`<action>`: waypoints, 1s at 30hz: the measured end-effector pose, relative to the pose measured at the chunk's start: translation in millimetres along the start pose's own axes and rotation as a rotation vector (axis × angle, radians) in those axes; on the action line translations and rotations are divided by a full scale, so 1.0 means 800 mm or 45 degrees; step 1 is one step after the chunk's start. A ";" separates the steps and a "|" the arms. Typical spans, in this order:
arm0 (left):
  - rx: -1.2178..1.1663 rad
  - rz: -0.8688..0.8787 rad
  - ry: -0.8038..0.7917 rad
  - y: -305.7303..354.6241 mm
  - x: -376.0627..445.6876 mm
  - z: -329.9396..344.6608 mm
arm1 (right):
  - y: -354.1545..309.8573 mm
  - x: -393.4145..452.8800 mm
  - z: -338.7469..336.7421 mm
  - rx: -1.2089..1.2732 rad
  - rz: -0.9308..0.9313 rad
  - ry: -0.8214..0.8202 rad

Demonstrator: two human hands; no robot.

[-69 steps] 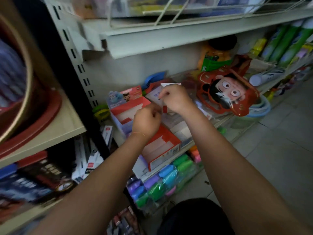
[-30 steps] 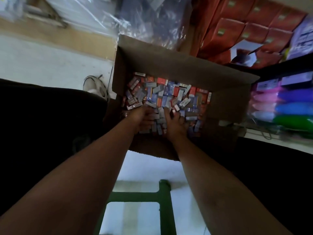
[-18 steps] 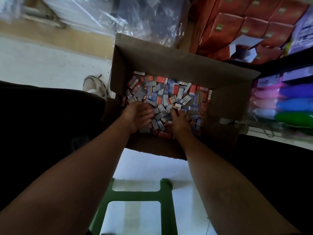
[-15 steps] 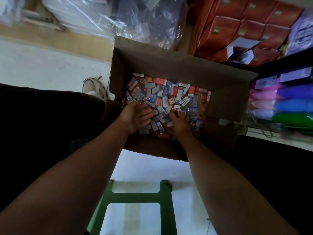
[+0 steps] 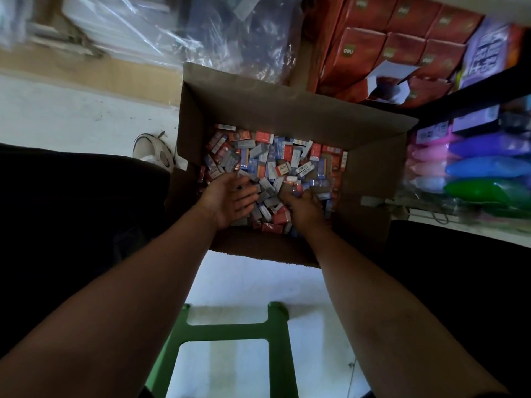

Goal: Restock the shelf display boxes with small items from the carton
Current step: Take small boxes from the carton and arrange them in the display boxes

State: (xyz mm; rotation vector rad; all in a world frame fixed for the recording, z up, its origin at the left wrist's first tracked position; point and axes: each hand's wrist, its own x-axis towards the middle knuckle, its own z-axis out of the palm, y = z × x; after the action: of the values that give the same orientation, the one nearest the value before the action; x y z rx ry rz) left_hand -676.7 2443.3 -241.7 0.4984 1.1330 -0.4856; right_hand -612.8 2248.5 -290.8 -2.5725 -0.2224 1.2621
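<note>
- Kneeling or bending over an open cardboard carton [image 5: 287,110] on the floor, with both forearms reaching down into it.
- Lying loose in the carton's bottom: a heap of small items [image 5: 275,165], little rectangular packs in red, blue and grey, long axes pointing every way.
- Resting the left hand [image 5: 230,198] palm-up on the near-left part of the heap, fingers [image 5: 245,186] relaxed and slightly apart, cupped like a scoop, gripping nothing that can be made out.
- Digging the right hand [image 5: 304,208] knuckles-up into the near-middle of the heap, fingers curled down among the packs; apparently gathering some, though the exact hold is hidden.
- Sitting between the two hands: a ridge of packs, touching both, so likely being swept from the right hand toward the waiting left palm.
- Lying just beyond both sets of fingertips: most of the stock, equally near to either hand.
- Standing beside the carton on the right: red boxes [image 5: 402,47] and coloured packs [image 5: 485,170] on shelving.
- Showing below the arms: a green stool frame [image 5: 275,334].
</note>
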 end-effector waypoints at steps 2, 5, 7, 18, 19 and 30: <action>0.018 0.013 0.013 0.000 -0.001 0.002 | -0.005 0.000 -0.006 0.084 0.038 0.015; 0.070 0.025 0.050 0.000 -0.001 0.006 | -0.023 -0.001 -0.039 0.324 -0.072 -0.145; 0.088 0.026 0.045 0.000 -0.002 0.011 | -0.041 -0.003 -0.070 0.535 -0.138 -0.281; -0.263 0.109 -0.326 0.024 -0.037 0.056 | -0.134 -0.074 -0.177 0.600 -0.383 -0.559; -0.243 0.101 -0.311 0.026 -0.037 0.054 | -0.132 -0.075 -0.183 0.593 -0.375 -0.533; -0.098 0.021 -0.168 0.008 -0.015 0.046 | 0.039 0.032 -0.044 -0.029 0.081 -0.067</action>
State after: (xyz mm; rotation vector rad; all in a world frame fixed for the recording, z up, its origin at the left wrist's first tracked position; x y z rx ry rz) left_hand -650.6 2427.4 -217.3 0.4024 1.0162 -0.4524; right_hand -568.7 2219.1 -299.4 -2.5866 -0.1675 1.3587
